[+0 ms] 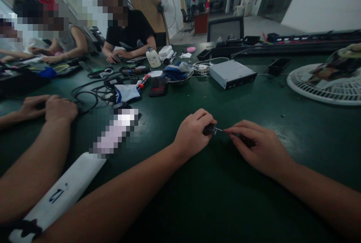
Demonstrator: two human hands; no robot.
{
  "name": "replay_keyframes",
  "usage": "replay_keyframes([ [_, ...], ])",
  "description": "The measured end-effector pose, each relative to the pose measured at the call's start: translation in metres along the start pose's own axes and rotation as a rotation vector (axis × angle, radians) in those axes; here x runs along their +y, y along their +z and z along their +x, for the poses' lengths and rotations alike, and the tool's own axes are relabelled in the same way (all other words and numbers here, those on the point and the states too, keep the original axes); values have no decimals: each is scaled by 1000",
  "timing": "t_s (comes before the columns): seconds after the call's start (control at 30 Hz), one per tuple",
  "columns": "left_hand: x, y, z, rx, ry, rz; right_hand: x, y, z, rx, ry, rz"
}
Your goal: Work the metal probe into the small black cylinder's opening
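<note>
Step in hand, prob.: close work w/ a thin metal rod (219,129) at the shiny end of a small dark part (209,129). The rod sits in the gap btwn the 2 hands, over the green table (180,205), right in front of the person. Can't tell which dark thing the rod belongs to, b/c fingers hide too much.

The L hand (194,132) is wrapped tight on the dark part, w/ the shiny end poking out toward the other hand. The R hand (262,145) has thumb & pointer finger close together, clamped on what looks like a dark tool (247,141). The pointer tip seems to meet the rod's end, but it's too small to be sure they touch.

Next move prob. calls for a firm L grip, a steady R pinch & both ends in line, so the rod doesn't slip.

Pose: both arms slant in from the low corners, hands almost meet, backs up, fingers bent. L wrist looks abt straight.

A gray box (232,73) sits past the hands, well apart. A long white thing (62,194) is beside the L arm. Another person's hands (60,107) are off to the left.
</note>
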State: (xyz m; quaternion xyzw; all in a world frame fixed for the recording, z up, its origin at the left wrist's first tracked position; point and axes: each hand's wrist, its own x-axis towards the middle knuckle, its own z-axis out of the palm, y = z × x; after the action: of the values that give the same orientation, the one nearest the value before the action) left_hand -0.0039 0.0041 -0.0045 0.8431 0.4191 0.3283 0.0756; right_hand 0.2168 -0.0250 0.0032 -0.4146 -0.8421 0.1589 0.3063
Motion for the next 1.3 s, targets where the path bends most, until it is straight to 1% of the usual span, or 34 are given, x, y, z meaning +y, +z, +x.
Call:
replay_keyframes([
  [0.07, 0, 0, 0, 4, -2, 3, 0, 0, 0, -40, -16, 27],
  [0.13, -1, 1, 0, 7, -3, 5, 0, 0, 0, -73, 16, 14],
  [0.2, -1, 1, 0, 7, 2, 6, 0, 0, 1, -65, 68, -34],
  [0.27, -1, 2, 0, 7, 6, 3, 0, 1, 1, -30, 92, -74],
  [0.37, -2, 2, 0, 9, 6, -1, 1, 2, 1, 15, 50, -53],
  [0.43, -1, 1, 0, 9, 9, 2, 2, 2, 1, 7, -2, -3],
  [0.5, -1, 1, 0, 7, 13, 7, 2, 2, 1, -28, -27, 29],
  [0.63, -1, 1, 0, 5, 15, 7, 0, 1, 2, -66, 45, -27],
  [0.7, -1, 2, 0, 3, 18, 8, 0, 1, 2, -51, 89, -78],
  [0.77, -1, 1, 0, 4, 20, 8, 0, 1, 2, -19, 97, -101],
  [0.9, -1, 1, 0, 7, 10, 2, 2, 2, 0, 11, 19, -35],
  [0.97, -1, 1, 0, 7, 12, 2, 2, 2, 0, -8, -25, 6],
  [1.03, -1, 1, 0, 12, 16, 4, 1, 1, 0, -43, -36, 24],
  [1.13, -1, 1, 0, 10, 19, 7, 0, 1, 2, -71, 10, -18],
  [1.23, -1, 1, 0, -2, 11, 11, 0, 2, 2, -40, 72, -95],
  [1.3, -1, 2, 0, -1, 5, 9, 1, 2, 2, -11, 80, -113],
])
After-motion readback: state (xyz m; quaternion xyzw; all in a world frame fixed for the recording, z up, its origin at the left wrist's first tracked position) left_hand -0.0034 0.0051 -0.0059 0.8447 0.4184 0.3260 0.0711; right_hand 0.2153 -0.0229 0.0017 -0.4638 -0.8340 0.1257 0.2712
